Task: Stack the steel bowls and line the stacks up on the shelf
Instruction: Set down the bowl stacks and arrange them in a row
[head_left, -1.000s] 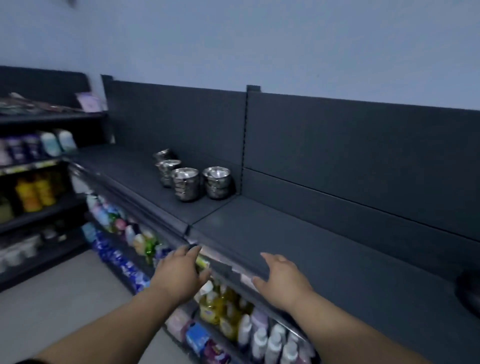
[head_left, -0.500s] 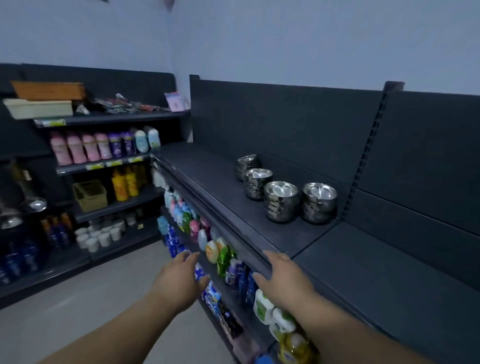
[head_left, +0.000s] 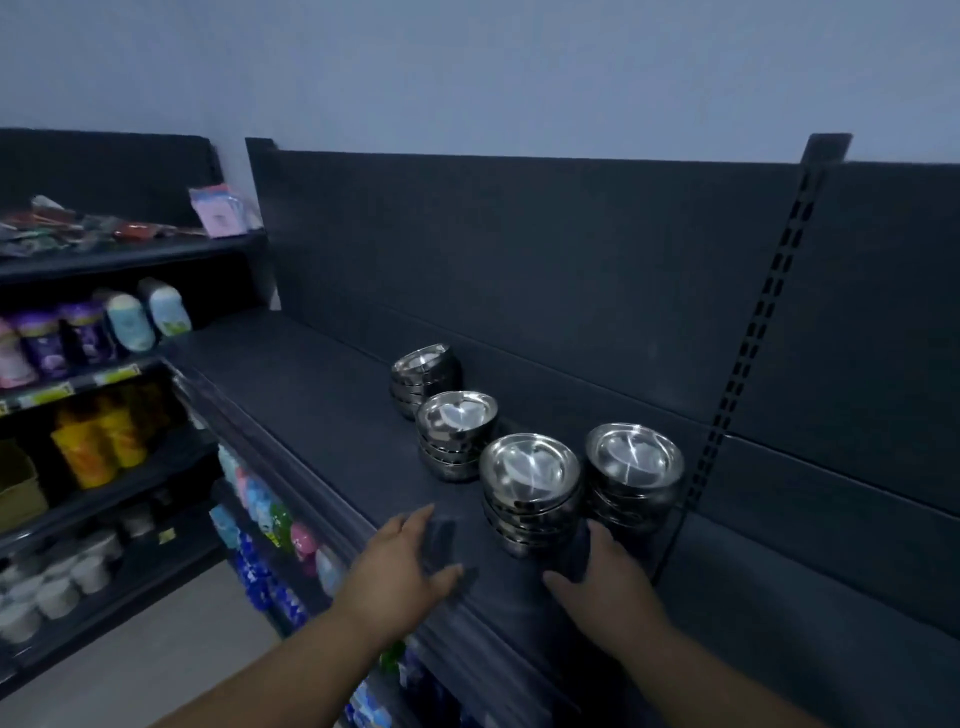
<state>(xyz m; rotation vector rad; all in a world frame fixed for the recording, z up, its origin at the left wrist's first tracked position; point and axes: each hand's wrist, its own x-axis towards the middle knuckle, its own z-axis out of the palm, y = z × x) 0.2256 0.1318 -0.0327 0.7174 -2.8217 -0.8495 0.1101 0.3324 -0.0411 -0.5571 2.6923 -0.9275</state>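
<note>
On the far left, side shelves (head_left: 104, 374) are carrying bottles and tubs, which are no part of the job. Moving right, the dark top shelf (head_left: 322, 395) is running back toward the wall, and four stacks of steel bowls are standing on it in a rough diagonal: the far stack (head_left: 423, 375) by the back panel, the second stack (head_left: 456, 435) just in front of it, then the near stack (head_left: 530, 491), and the right stack (head_left: 635, 475) beside the slotted upright (head_left: 753, 332).

A second ago both hands were hovering at the shelf's front edge with the bowls well off to the left and out of reach; now the view is sitting right over the stacks, and both hands are reaching in above the shelf. The left hand (head_left: 400, 571) is spreading open, palm down, empty, just left of the near stack. The right hand (head_left: 605, 584) is also open and empty, its fingers (head_left: 597, 538) coming up between the bases of the near and right stacks; whether they are touching the steel I cannot tell.

The stacking is looking done. What is probably left is straightening: the stacks are trailing off at an angle, so the hands are likely closing in to nudge the two nearest into line.
</note>
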